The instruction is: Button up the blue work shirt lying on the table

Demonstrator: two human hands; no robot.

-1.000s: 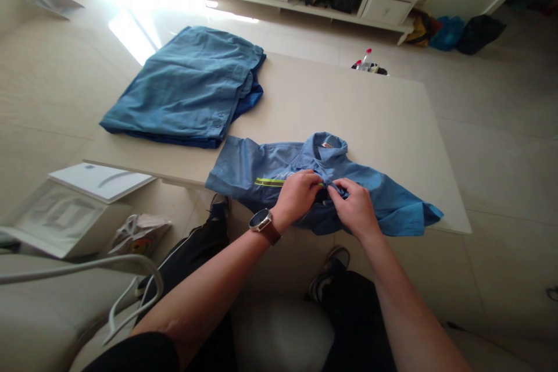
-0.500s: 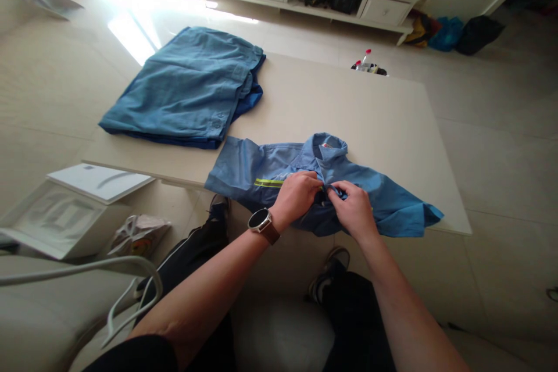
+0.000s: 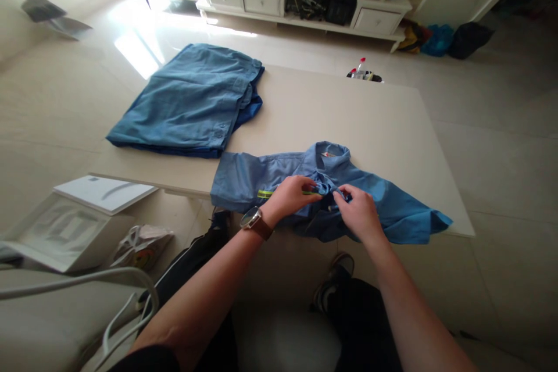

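Note:
A blue short-sleeved shirt (image 3: 383,200) with a collar and a yellow-green stripe lies across the table's near edge, its lower part hanging over. Below the collar, my left hand (image 3: 297,195) pinches the shirt's front on the left side. My right hand (image 3: 358,209) grips the other side of the front opening, close by. The fingertips are a short gap apart, and the exact bits of cloth between them are partly hidden. A brown-strapped watch (image 3: 257,222) is on my left wrist. Farther left on the table rests a folded stack of blue garments (image 3: 187,99).
The shirt lies on a pale table (image 3: 361,116). Bottles with red caps (image 3: 361,68) show past its far edge. A white box (image 3: 93,226) and a plastic bag (image 3: 142,244) stand at the left. A white cabinet (image 3: 244,0) stands beyond. A white cable (image 3: 87,285) loops at lower left.
My hands have drawn slightly apart at the shirt's front, and the left fingers have loosened a little. The view has tilted slightly, so the table and garments sit lower in the picture.

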